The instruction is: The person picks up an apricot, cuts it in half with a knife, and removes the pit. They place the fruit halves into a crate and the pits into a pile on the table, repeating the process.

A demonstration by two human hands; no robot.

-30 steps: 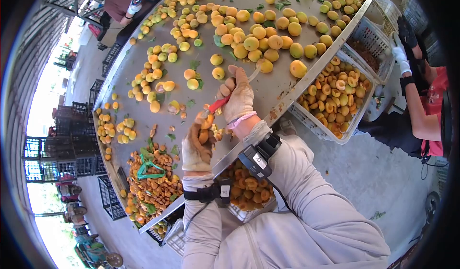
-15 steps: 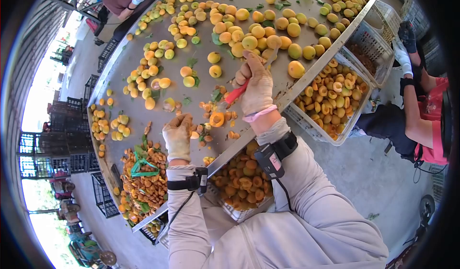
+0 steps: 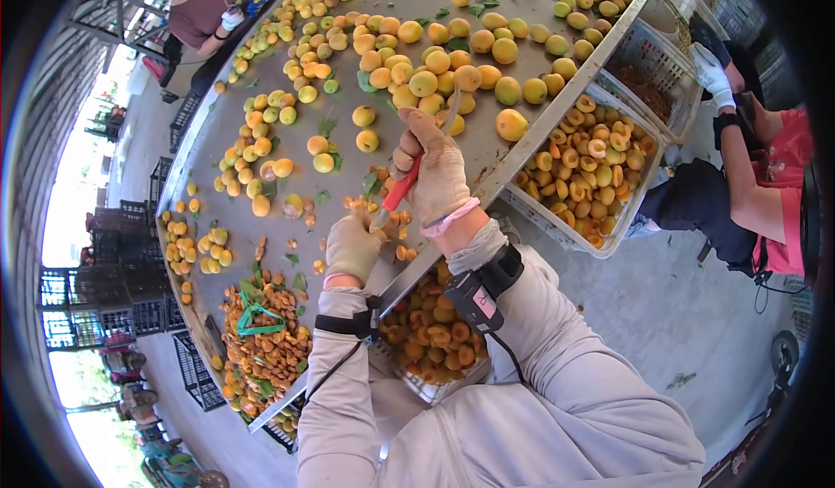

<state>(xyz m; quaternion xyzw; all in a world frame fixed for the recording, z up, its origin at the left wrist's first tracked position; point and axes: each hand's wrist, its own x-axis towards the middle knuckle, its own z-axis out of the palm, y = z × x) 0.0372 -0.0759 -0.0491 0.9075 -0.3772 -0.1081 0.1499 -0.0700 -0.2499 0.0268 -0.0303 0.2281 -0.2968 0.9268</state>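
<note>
My right hand (image 3: 435, 170), in a pale glove, is closed around a red-handled knife (image 3: 402, 189). A thin curved metal blade sticks up past the thumb, and a short metal end points down toward my left hand. My left hand (image 3: 355, 246), also gloved, has its fingers curled at that lower end. What lies in those fingers, if anything, is hidden. Bits of orange fruit (image 3: 404, 252) lie on the metal table beside my left hand. Whole apricots (image 3: 424, 83) sit in a loose band beyond my right hand.
The metal table (image 3: 287, 170) carries more apricots and a heap of pits (image 3: 265, 340) with green ties. Below its near edge stands a crate of halved apricots (image 3: 435, 336). Another crate (image 3: 619, 244) of halves is at right. Co-workers (image 3: 783, 188) (image 3: 204, 10) stand right and far left.
My left hand has moved right, to where a cut apricot half lay. My right hand has come down and left with the knife, its lower end now meeting my left fingers. The view has shifted slightly.
</note>
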